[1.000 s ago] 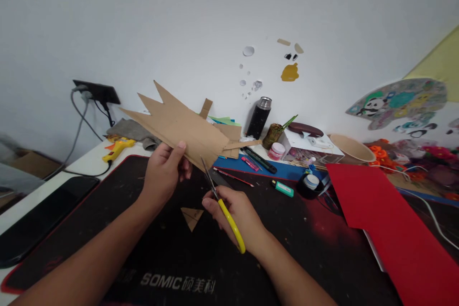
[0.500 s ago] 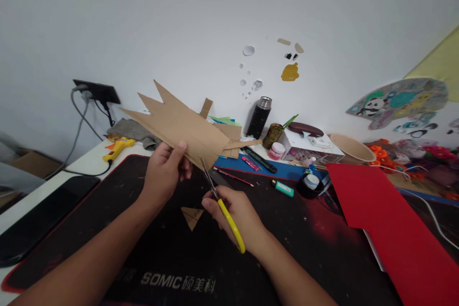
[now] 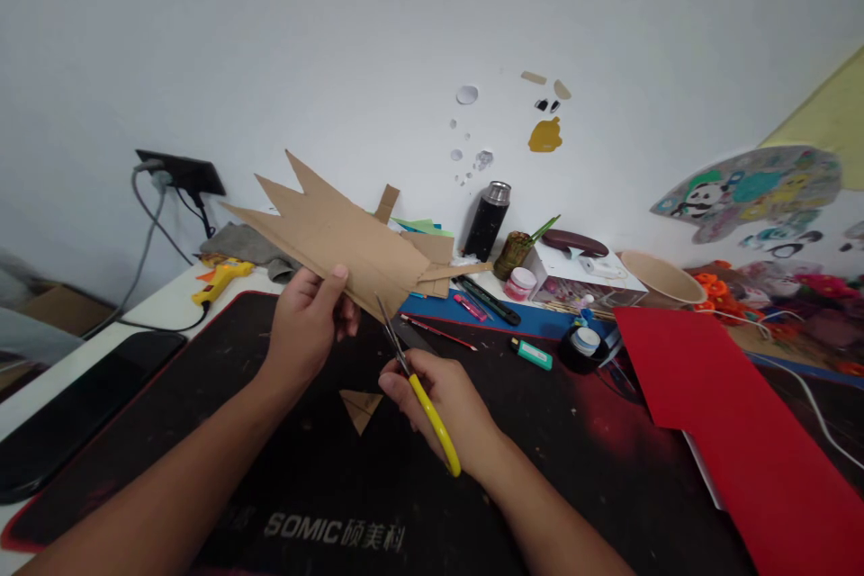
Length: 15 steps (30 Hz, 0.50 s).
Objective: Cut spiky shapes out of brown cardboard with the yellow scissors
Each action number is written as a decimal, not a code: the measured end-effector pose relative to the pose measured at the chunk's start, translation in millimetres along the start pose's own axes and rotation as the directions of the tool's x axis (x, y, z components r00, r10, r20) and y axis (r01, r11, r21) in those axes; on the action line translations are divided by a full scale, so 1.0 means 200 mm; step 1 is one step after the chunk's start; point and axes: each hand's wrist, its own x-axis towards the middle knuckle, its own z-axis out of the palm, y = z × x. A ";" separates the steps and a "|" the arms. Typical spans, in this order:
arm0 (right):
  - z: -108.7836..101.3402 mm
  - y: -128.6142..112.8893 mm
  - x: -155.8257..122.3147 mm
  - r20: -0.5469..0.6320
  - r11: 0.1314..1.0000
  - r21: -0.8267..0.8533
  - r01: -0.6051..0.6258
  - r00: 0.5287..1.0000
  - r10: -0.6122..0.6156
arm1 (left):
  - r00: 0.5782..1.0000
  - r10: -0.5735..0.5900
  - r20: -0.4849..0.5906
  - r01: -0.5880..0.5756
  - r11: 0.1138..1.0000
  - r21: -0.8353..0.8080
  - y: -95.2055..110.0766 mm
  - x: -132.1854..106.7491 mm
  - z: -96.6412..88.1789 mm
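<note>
My left hand (image 3: 314,310) pinches the lower edge of a brown cardboard piece (image 3: 344,243), thumb on its face and fingers behind. Sharp spikes are cut along the cardboard's left end, and it is held tilted above the desk mat. In my right hand (image 3: 442,400) is a pair of scissors (image 3: 432,418) with yellow handles, my fingers closed around them. Their blades meet the cardboard's lower edge, to the right of my left thumb. On the black mat below lies a small cardboard triangle (image 3: 360,410).
A yellow glue gun (image 3: 221,281) and a phone (image 3: 81,405) lie at left. Behind stand a black thermos (image 3: 487,220), a pen pot (image 3: 513,255) and a pink-lidded jar (image 3: 520,283). Rightward are a green utility knife (image 3: 532,354), an ink bottle (image 3: 581,349) and red card (image 3: 735,414).
Almost nothing differs. The cardboard and my left hand have shifted very slightly left; the scissors stay at the cardboard's lower edge.
</note>
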 end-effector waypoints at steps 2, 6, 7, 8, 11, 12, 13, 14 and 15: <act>0.00 0.00 0.00 0.002 1.000 0.004 0.003 1.000 -0.003 | 1.000 -0.006 -0.003 0.006 1.000 0.002 0.00 0.00 0.00; 0.00 0.01 0.00 0.003 1.000 0.002 0.013 1.000 -0.013 | 1.000 0.000 -0.008 0.000 1.000 -0.006 0.00 0.00 0.00; 0.00 0.01 0.00 -0.001 1.000 -0.001 0.011 1.000 -0.011 | 1.000 0.005 -0.007 -0.005 1.000 -0.006 0.00 0.00 0.01; 0.00 0.01 0.00 -0.004 1.000 -0.003 0.008 1.000 -0.008 | 1.000 0.008 -0.006 -0.008 1.000 -0.005 0.00 0.00 0.01; 0.00 0.02 0.00 -0.004 1.000 -0.004 -0.003 1.000 0.003 | 1.000 0.000 -0.001 0.000 1.000 0.006 0.01 0.00 0.01; 0.00 0.02 0.00 -0.003 1.000 -0.002 -0.004 1.000 0.004 | 1.000 -0.003 -0.001 0.003 1.000 0.009 0.01 0.00 0.01; 0.00 0.02 0.00 -0.001 1.000 0.001 -0.005 1.000 0.005 | 1.000 -0.006 0.000 0.006 1.000 0.010 0.01 -0.01 0.01; 0.00 0.01 0.00 0.001 1.000 0.003 -0.005 1.000 0.005 | 1.000 -0.008 0.001 0.008 1.000 0.009 0.01 -0.01 0.01; 0.00 0.01 0.00 0.004 1.000 0.004 -0.007 1.000 0.007 | 1.000 -0.009 0.000 0.009 1.000 0.007 0.00 -0.01 0.01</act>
